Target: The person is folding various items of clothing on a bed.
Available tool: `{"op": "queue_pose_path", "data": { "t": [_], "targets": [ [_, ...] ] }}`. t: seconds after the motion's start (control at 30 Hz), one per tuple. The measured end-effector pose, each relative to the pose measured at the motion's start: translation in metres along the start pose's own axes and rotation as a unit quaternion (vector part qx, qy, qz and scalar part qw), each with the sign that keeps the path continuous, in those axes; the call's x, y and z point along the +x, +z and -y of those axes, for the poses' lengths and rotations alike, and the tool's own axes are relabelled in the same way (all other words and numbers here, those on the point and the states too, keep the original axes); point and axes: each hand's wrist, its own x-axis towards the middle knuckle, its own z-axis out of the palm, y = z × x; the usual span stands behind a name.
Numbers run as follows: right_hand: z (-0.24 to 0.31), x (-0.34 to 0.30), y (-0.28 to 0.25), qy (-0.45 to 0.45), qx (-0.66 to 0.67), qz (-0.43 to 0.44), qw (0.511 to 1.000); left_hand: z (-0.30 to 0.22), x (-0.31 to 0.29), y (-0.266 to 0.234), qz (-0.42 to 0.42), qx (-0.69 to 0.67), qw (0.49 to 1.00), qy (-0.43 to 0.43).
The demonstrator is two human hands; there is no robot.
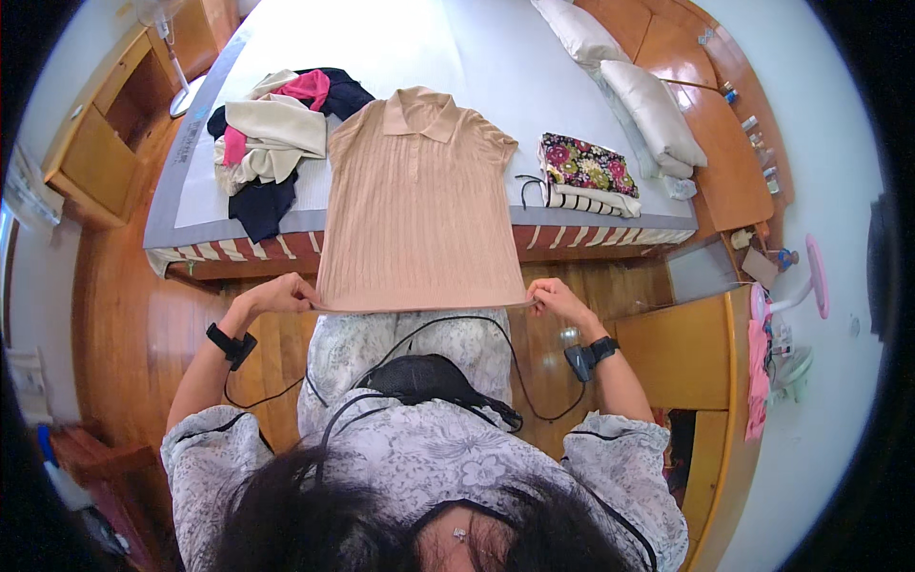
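A tan short-sleeved polo shirt [419, 210] lies spread over the front of the bed, collar at the far end. Its lower part reaches past the mattress edge toward me, and the hem is stretched straight. At the hem's left corner, my left hand [283, 294] pinches the fabric. The right corner is pinched the same way by my right hand [558, 299]. Left of the shirt is a loose heap of clothes [276, 129] in cream, pink and dark navy. To its right sits a stack of folded clothes [588, 170], floral on top and striped beneath.
The white bed [448, 48] fills the middle, with pillows [653, 114] at the right by a wooden headboard. A wooden cabinet [677, 343] stands at right. At far left are a desk [95, 148] and a fan [181, 91]. Black cables hang around my waist.
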Motion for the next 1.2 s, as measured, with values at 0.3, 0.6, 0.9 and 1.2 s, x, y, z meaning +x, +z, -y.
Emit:
{"op": "queue_pose_path", "data": {
  "t": [0.3, 0.6, 0.9, 1.2],
  "targets": [
    [-0.006, 0.024, -0.001, 0.126, -0.048, 0.260, 0.956, 0.026, 0.019, 0.021, 0.158, -0.044, 0.979, -0.122],
    [-0.008, 0.151, -0.071, -0.007, -0.023, -0.158, 0.987, 0.042, 0.091, -0.058, -0.242, -0.133, 0.946, -0.170],
    [0.002, 0.233, -0.061, -0.013, -0.191, -0.364, 0.912, 0.066, 0.157, -0.064, -0.395, -0.175, 0.875, -0.220],
    [0.024, 0.230, -0.042, 0.014, -0.255, -0.402, 0.879, 0.048, 0.178, -0.075, -0.356, -0.259, 0.873, -0.210]
  ]
}}
